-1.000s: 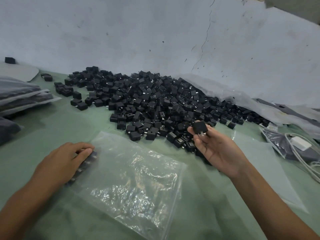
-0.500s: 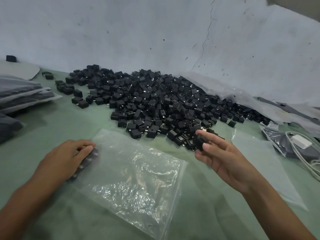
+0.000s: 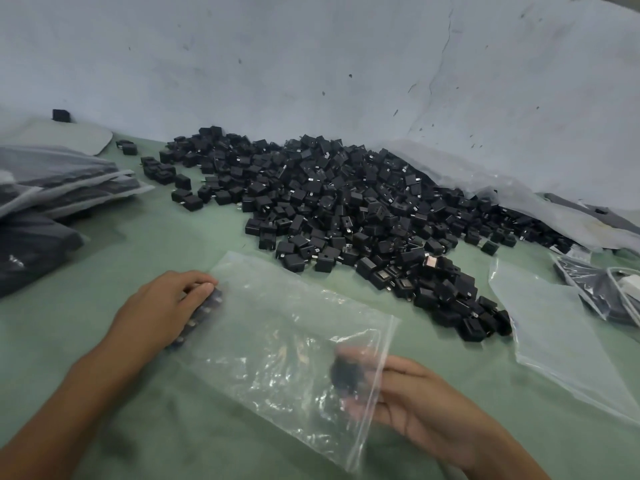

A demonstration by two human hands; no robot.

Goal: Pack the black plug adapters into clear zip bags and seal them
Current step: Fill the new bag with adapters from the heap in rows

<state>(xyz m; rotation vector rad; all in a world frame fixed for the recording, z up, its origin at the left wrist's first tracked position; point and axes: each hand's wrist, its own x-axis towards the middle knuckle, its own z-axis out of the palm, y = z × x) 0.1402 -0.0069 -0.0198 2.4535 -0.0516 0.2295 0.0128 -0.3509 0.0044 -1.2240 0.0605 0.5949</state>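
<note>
A clear zip bag (image 3: 277, 341) lies flat on the green table, its open zip edge at the right. My right hand (image 3: 412, 396) pinches one black plug adapter (image 3: 344, 374) and has pushed it through the bag's mouth; the fingertips and the adapter show blurred behind the plastic. My left hand (image 3: 162, 310) rests with curled fingers on a row of adapters (image 3: 204, 311) at the bag's far left end, pressing them down. A big heap of loose black adapters (image 3: 346, 209) lies behind the bag against the wall.
Packed bags (image 3: 52, 181) are stacked at the left. A second empty clear bag (image 3: 561, 330) lies at the right, next to a white charger and cable (image 3: 623, 285). Crumpled clear plastic (image 3: 485, 181) runs along the wall behind the heap.
My right hand has come down from the heap's edge toward me with the adapter and gone into the bag's mouth. My left hand has stayed on the row.
</note>
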